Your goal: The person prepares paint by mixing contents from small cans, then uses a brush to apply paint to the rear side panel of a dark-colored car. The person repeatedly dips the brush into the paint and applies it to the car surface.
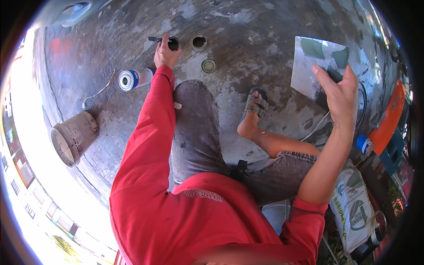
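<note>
My left hand (pixel 166 56) reaches down to the floor with its fingers and thumb around a small round container (pixel 174 43) with a dark inside. A short black stick-like piece (pixel 154 39) pokes out to the left from behind my index finger; its kind is unclear. Raised at the right, my right hand (pixel 342 90) grips a flat grey metal plate (pixel 302 70), thumb on top. Greenish-grey patches of paste (pixel 312 47) lie on the plate. Beside the left hand stand an open round tin (pixel 199 42) and a small round cup or lid (pixel 209 66).
A blue-and-white can (pixel 134 79) lies by my left forearm, near a thin wire (pixel 100 91). Farther left is a dirty bucket (pixel 81 134). On the right are an orange object (pixel 390 117), a blue-capped can (pixel 365 144) and a white sack (pixel 353 205). My sandalled foot (pixel 255 106) rests mid-floor.
</note>
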{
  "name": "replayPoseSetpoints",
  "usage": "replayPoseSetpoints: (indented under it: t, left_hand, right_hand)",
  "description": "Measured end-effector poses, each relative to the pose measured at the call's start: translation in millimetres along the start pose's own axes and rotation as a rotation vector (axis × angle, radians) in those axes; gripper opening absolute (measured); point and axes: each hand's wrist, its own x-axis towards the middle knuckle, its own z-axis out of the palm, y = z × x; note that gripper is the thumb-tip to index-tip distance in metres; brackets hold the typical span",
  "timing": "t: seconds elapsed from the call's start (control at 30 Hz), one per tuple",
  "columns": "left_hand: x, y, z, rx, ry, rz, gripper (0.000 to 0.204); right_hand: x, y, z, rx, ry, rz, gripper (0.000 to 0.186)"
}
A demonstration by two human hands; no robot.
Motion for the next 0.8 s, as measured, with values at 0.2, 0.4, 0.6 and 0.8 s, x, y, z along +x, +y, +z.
replayPoseSetpoints:
  t: [0.2, 0.4, 0.6, 0.8]
  left_hand:
    - [-2.5, -38.8, 17.1, -0.092, 0.033, 0.218, 0.074]
    - [-35.3, -41.4, -3.0, -0.463, 0.175, -0.183, 0.066]
    - [27.4, -53.8, -5.5, -0.778, 0.156, -0.389, 0.044]
    - [7.3, -26.1, -31.8, -0.737, 0.249, -0.284, 0.026]
  right_hand:
    - [2.1, -6.7, 9.8, 0.039, -0.025, -0.122, 0.024]
    - [4.2, -3.0, 10.8, 0.182, 0.012, -0.106, 0.025]
    - [7.0, -13.9, 16.2, 0.058, -0.026, -0.107, 0.027]
    - [7.5, -2.9, 10.4, 0.139, -0.004, -0.129, 0.028]
